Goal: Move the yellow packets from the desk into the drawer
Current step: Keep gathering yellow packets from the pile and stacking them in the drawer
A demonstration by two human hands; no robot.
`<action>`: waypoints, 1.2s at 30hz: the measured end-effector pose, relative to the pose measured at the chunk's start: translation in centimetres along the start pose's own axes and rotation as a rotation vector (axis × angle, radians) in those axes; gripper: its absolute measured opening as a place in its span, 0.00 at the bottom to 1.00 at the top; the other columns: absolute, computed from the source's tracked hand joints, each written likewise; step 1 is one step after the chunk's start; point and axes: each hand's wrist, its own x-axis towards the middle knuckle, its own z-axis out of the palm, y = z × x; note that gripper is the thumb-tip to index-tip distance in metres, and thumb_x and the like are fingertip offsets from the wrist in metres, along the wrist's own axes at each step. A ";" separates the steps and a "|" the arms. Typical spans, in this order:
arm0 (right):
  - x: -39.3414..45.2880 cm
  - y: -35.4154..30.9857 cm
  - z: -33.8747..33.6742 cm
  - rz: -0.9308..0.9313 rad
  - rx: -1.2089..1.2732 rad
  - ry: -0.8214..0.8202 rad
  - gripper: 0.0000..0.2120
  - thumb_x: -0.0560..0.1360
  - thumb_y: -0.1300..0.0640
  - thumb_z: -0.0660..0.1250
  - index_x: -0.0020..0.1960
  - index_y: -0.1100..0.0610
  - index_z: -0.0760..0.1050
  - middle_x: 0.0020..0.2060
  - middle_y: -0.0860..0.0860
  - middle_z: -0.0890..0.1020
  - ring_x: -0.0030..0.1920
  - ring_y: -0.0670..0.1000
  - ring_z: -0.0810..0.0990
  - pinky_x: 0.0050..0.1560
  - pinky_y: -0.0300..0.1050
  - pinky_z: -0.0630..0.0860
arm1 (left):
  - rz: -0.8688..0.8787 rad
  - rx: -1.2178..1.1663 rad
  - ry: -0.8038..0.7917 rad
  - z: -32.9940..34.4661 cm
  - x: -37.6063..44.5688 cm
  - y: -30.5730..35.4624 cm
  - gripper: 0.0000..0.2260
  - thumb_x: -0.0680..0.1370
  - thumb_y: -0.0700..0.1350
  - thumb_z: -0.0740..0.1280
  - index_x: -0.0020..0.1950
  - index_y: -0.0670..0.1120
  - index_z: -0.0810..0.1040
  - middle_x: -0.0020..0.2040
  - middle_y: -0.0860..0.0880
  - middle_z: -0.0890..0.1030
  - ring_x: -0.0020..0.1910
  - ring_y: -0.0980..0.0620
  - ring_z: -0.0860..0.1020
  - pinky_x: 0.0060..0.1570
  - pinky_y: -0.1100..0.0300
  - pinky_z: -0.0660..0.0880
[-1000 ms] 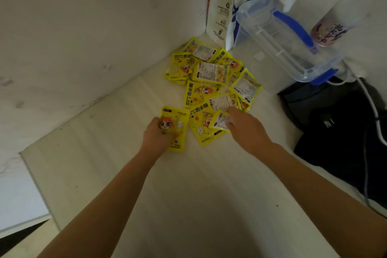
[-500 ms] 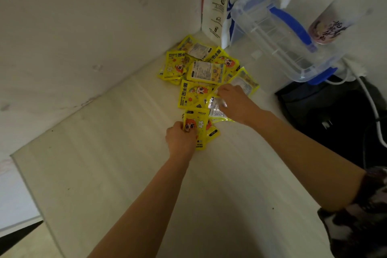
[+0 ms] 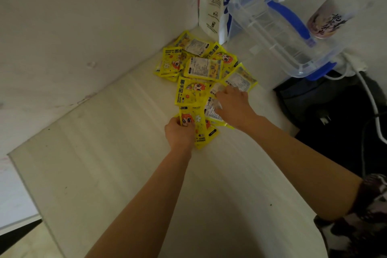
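Note:
Several yellow hand-warmer packets [image 3: 204, 68] lie in a loose pile in the far corner of the pale wooden desk [image 3: 117, 174]. My left hand [image 3: 179, 133] grips a yellow packet [image 3: 195, 124] with a cartoon face at the near end of the pile. My right hand [image 3: 233, 104] lies just to its right, fingers curled on a packet [image 3: 211, 111] showing its white printed back. No drawer is in view.
A clear plastic box with blue clasps [image 3: 278, 33] stands right behind the pile, with a white paper bag [image 3: 211, 4] and a cup [image 3: 328, 21] beside it. A black bag [image 3: 335, 119] and white cable [image 3: 368, 94] lie at the right. White walls close the corner.
My left hand has carried its packet rightward back against the pile. My right hand has shifted further into the pile and settled on a white-backed packet. The view has moved closer.

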 end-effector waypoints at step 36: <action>3.2 6.0 -1.9 1.027 1.658 0.137 0.09 0.71 0.61 0.72 0.49 0.58 0.76 0.48 0.54 0.82 0.37 0.50 0.79 0.40 0.45 0.76 | 0.506 0.168 -0.223 3.3 8.2 11.2 0.15 0.73 0.35 0.70 0.59 0.41 0.74 0.45 0.49 0.76 0.39 0.54 0.74 0.28 0.77 0.69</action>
